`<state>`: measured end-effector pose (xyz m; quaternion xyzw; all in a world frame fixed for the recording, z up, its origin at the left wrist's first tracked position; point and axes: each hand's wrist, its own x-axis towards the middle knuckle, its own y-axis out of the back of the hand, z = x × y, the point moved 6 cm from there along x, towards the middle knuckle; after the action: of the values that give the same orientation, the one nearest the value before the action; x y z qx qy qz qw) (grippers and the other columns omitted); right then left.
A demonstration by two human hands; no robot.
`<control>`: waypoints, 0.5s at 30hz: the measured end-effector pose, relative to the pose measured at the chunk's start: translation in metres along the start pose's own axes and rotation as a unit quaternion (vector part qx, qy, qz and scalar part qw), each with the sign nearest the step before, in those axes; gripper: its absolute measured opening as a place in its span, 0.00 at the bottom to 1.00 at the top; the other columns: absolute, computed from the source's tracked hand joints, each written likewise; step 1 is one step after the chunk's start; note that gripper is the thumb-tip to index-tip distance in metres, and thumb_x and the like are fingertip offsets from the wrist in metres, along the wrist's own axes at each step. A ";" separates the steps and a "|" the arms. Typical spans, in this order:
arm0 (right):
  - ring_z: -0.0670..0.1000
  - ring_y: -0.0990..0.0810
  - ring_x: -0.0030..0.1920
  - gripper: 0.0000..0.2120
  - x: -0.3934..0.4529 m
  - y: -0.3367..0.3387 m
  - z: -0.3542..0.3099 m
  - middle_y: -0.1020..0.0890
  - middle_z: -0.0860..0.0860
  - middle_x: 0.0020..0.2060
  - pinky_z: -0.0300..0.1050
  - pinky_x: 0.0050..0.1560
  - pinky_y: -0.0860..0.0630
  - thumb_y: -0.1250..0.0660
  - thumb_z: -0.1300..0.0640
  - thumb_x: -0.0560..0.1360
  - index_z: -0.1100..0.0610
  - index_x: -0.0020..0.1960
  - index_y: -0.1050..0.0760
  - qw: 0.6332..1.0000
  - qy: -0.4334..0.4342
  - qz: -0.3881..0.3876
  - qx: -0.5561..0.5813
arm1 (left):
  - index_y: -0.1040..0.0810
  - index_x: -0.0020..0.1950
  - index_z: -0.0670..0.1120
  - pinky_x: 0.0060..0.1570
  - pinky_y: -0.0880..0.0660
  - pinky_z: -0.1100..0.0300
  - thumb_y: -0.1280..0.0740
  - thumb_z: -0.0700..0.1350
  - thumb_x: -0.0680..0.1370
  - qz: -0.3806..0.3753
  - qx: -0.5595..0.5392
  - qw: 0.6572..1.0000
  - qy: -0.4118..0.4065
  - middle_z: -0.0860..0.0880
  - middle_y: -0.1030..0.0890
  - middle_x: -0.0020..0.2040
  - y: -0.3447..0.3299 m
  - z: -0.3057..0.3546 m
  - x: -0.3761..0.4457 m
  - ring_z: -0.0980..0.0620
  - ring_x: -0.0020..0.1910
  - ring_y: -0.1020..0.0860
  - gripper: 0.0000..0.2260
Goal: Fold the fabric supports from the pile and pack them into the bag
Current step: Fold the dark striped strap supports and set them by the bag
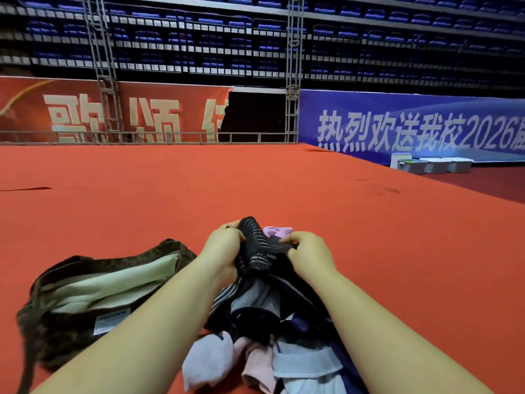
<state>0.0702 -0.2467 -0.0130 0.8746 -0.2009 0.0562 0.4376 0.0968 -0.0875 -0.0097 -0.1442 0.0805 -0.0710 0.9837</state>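
At six o'clock, nearest the camera, the loose pile of grey, pink and dark fabric supports [264, 354] lay heaped on the red carpeted floor [255, 180], so most folding was left. Just beyond it, the left hand [224, 251] and right hand [309, 254] each pinched a black striped fabric support [255, 245], mid-fold. At nine o'clock the brown open-mouthed cloth bag [93, 294] seemed to hold nothing folded, though its depths were hidden.

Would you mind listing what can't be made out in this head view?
- Bag interior: far end behind left forearm, contents unclear.
- Pile: lower part cut by bottom edge, count unknowable.
- Striped support: fold state hidden by left hand and right hand.
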 end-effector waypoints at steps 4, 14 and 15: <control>0.54 0.21 0.51 0.16 0.006 0.012 0.001 0.16 0.48 0.50 0.42 0.44 0.28 0.40 0.62 0.73 0.46 0.53 0.19 0.997 -0.007 0.070 0.013 | 0.23 0.37 0.42 0.21 0.28 0.66 0.51 0.27 0.71 0.004 0.003 1.000 -0.002 0.47 0.23 0.23 0.010 -0.002 -0.004 0.52 0.20 0.26 0.20; 0.51 0.19 0.51 0.13 -0.049 -0.011 -0.021 0.15 0.48 0.49 0.45 0.53 0.26 0.33 0.62 0.73 0.50 0.53 0.17 0.984 0.135 0.095 0.067 | 0.19 0.54 0.42 0.46 0.21 0.50 0.34 0.53 0.77 -0.092 -0.036 0.989 0.110 0.39 0.17 0.49 -0.006 -0.044 0.001 0.42 0.46 0.18 0.15; 0.50 0.19 0.51 0.13 -0.055 -0.012 -0.023 0.15 0.47 0.49 0.41 0.53 0.27 0.34 0.62 0.72 0.50 0.53 0.17 0.982 0.152 0.091 0.067 | 0.19 0.54 0.41 0.44 0.21 0.52 0.32 0.47 0.76 -0.086 -0.015 0.991 0.103 0.39 0.17 0.48 -0.005 -0.046 0.000 0.43 0.43 0.18 0.11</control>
<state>0.0262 -0.2056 -0.0232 0.8612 -0.2062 0.2416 0.3968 0.0877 -0.1043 -0.0520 -0.1568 0.1695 -0.1691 0.9582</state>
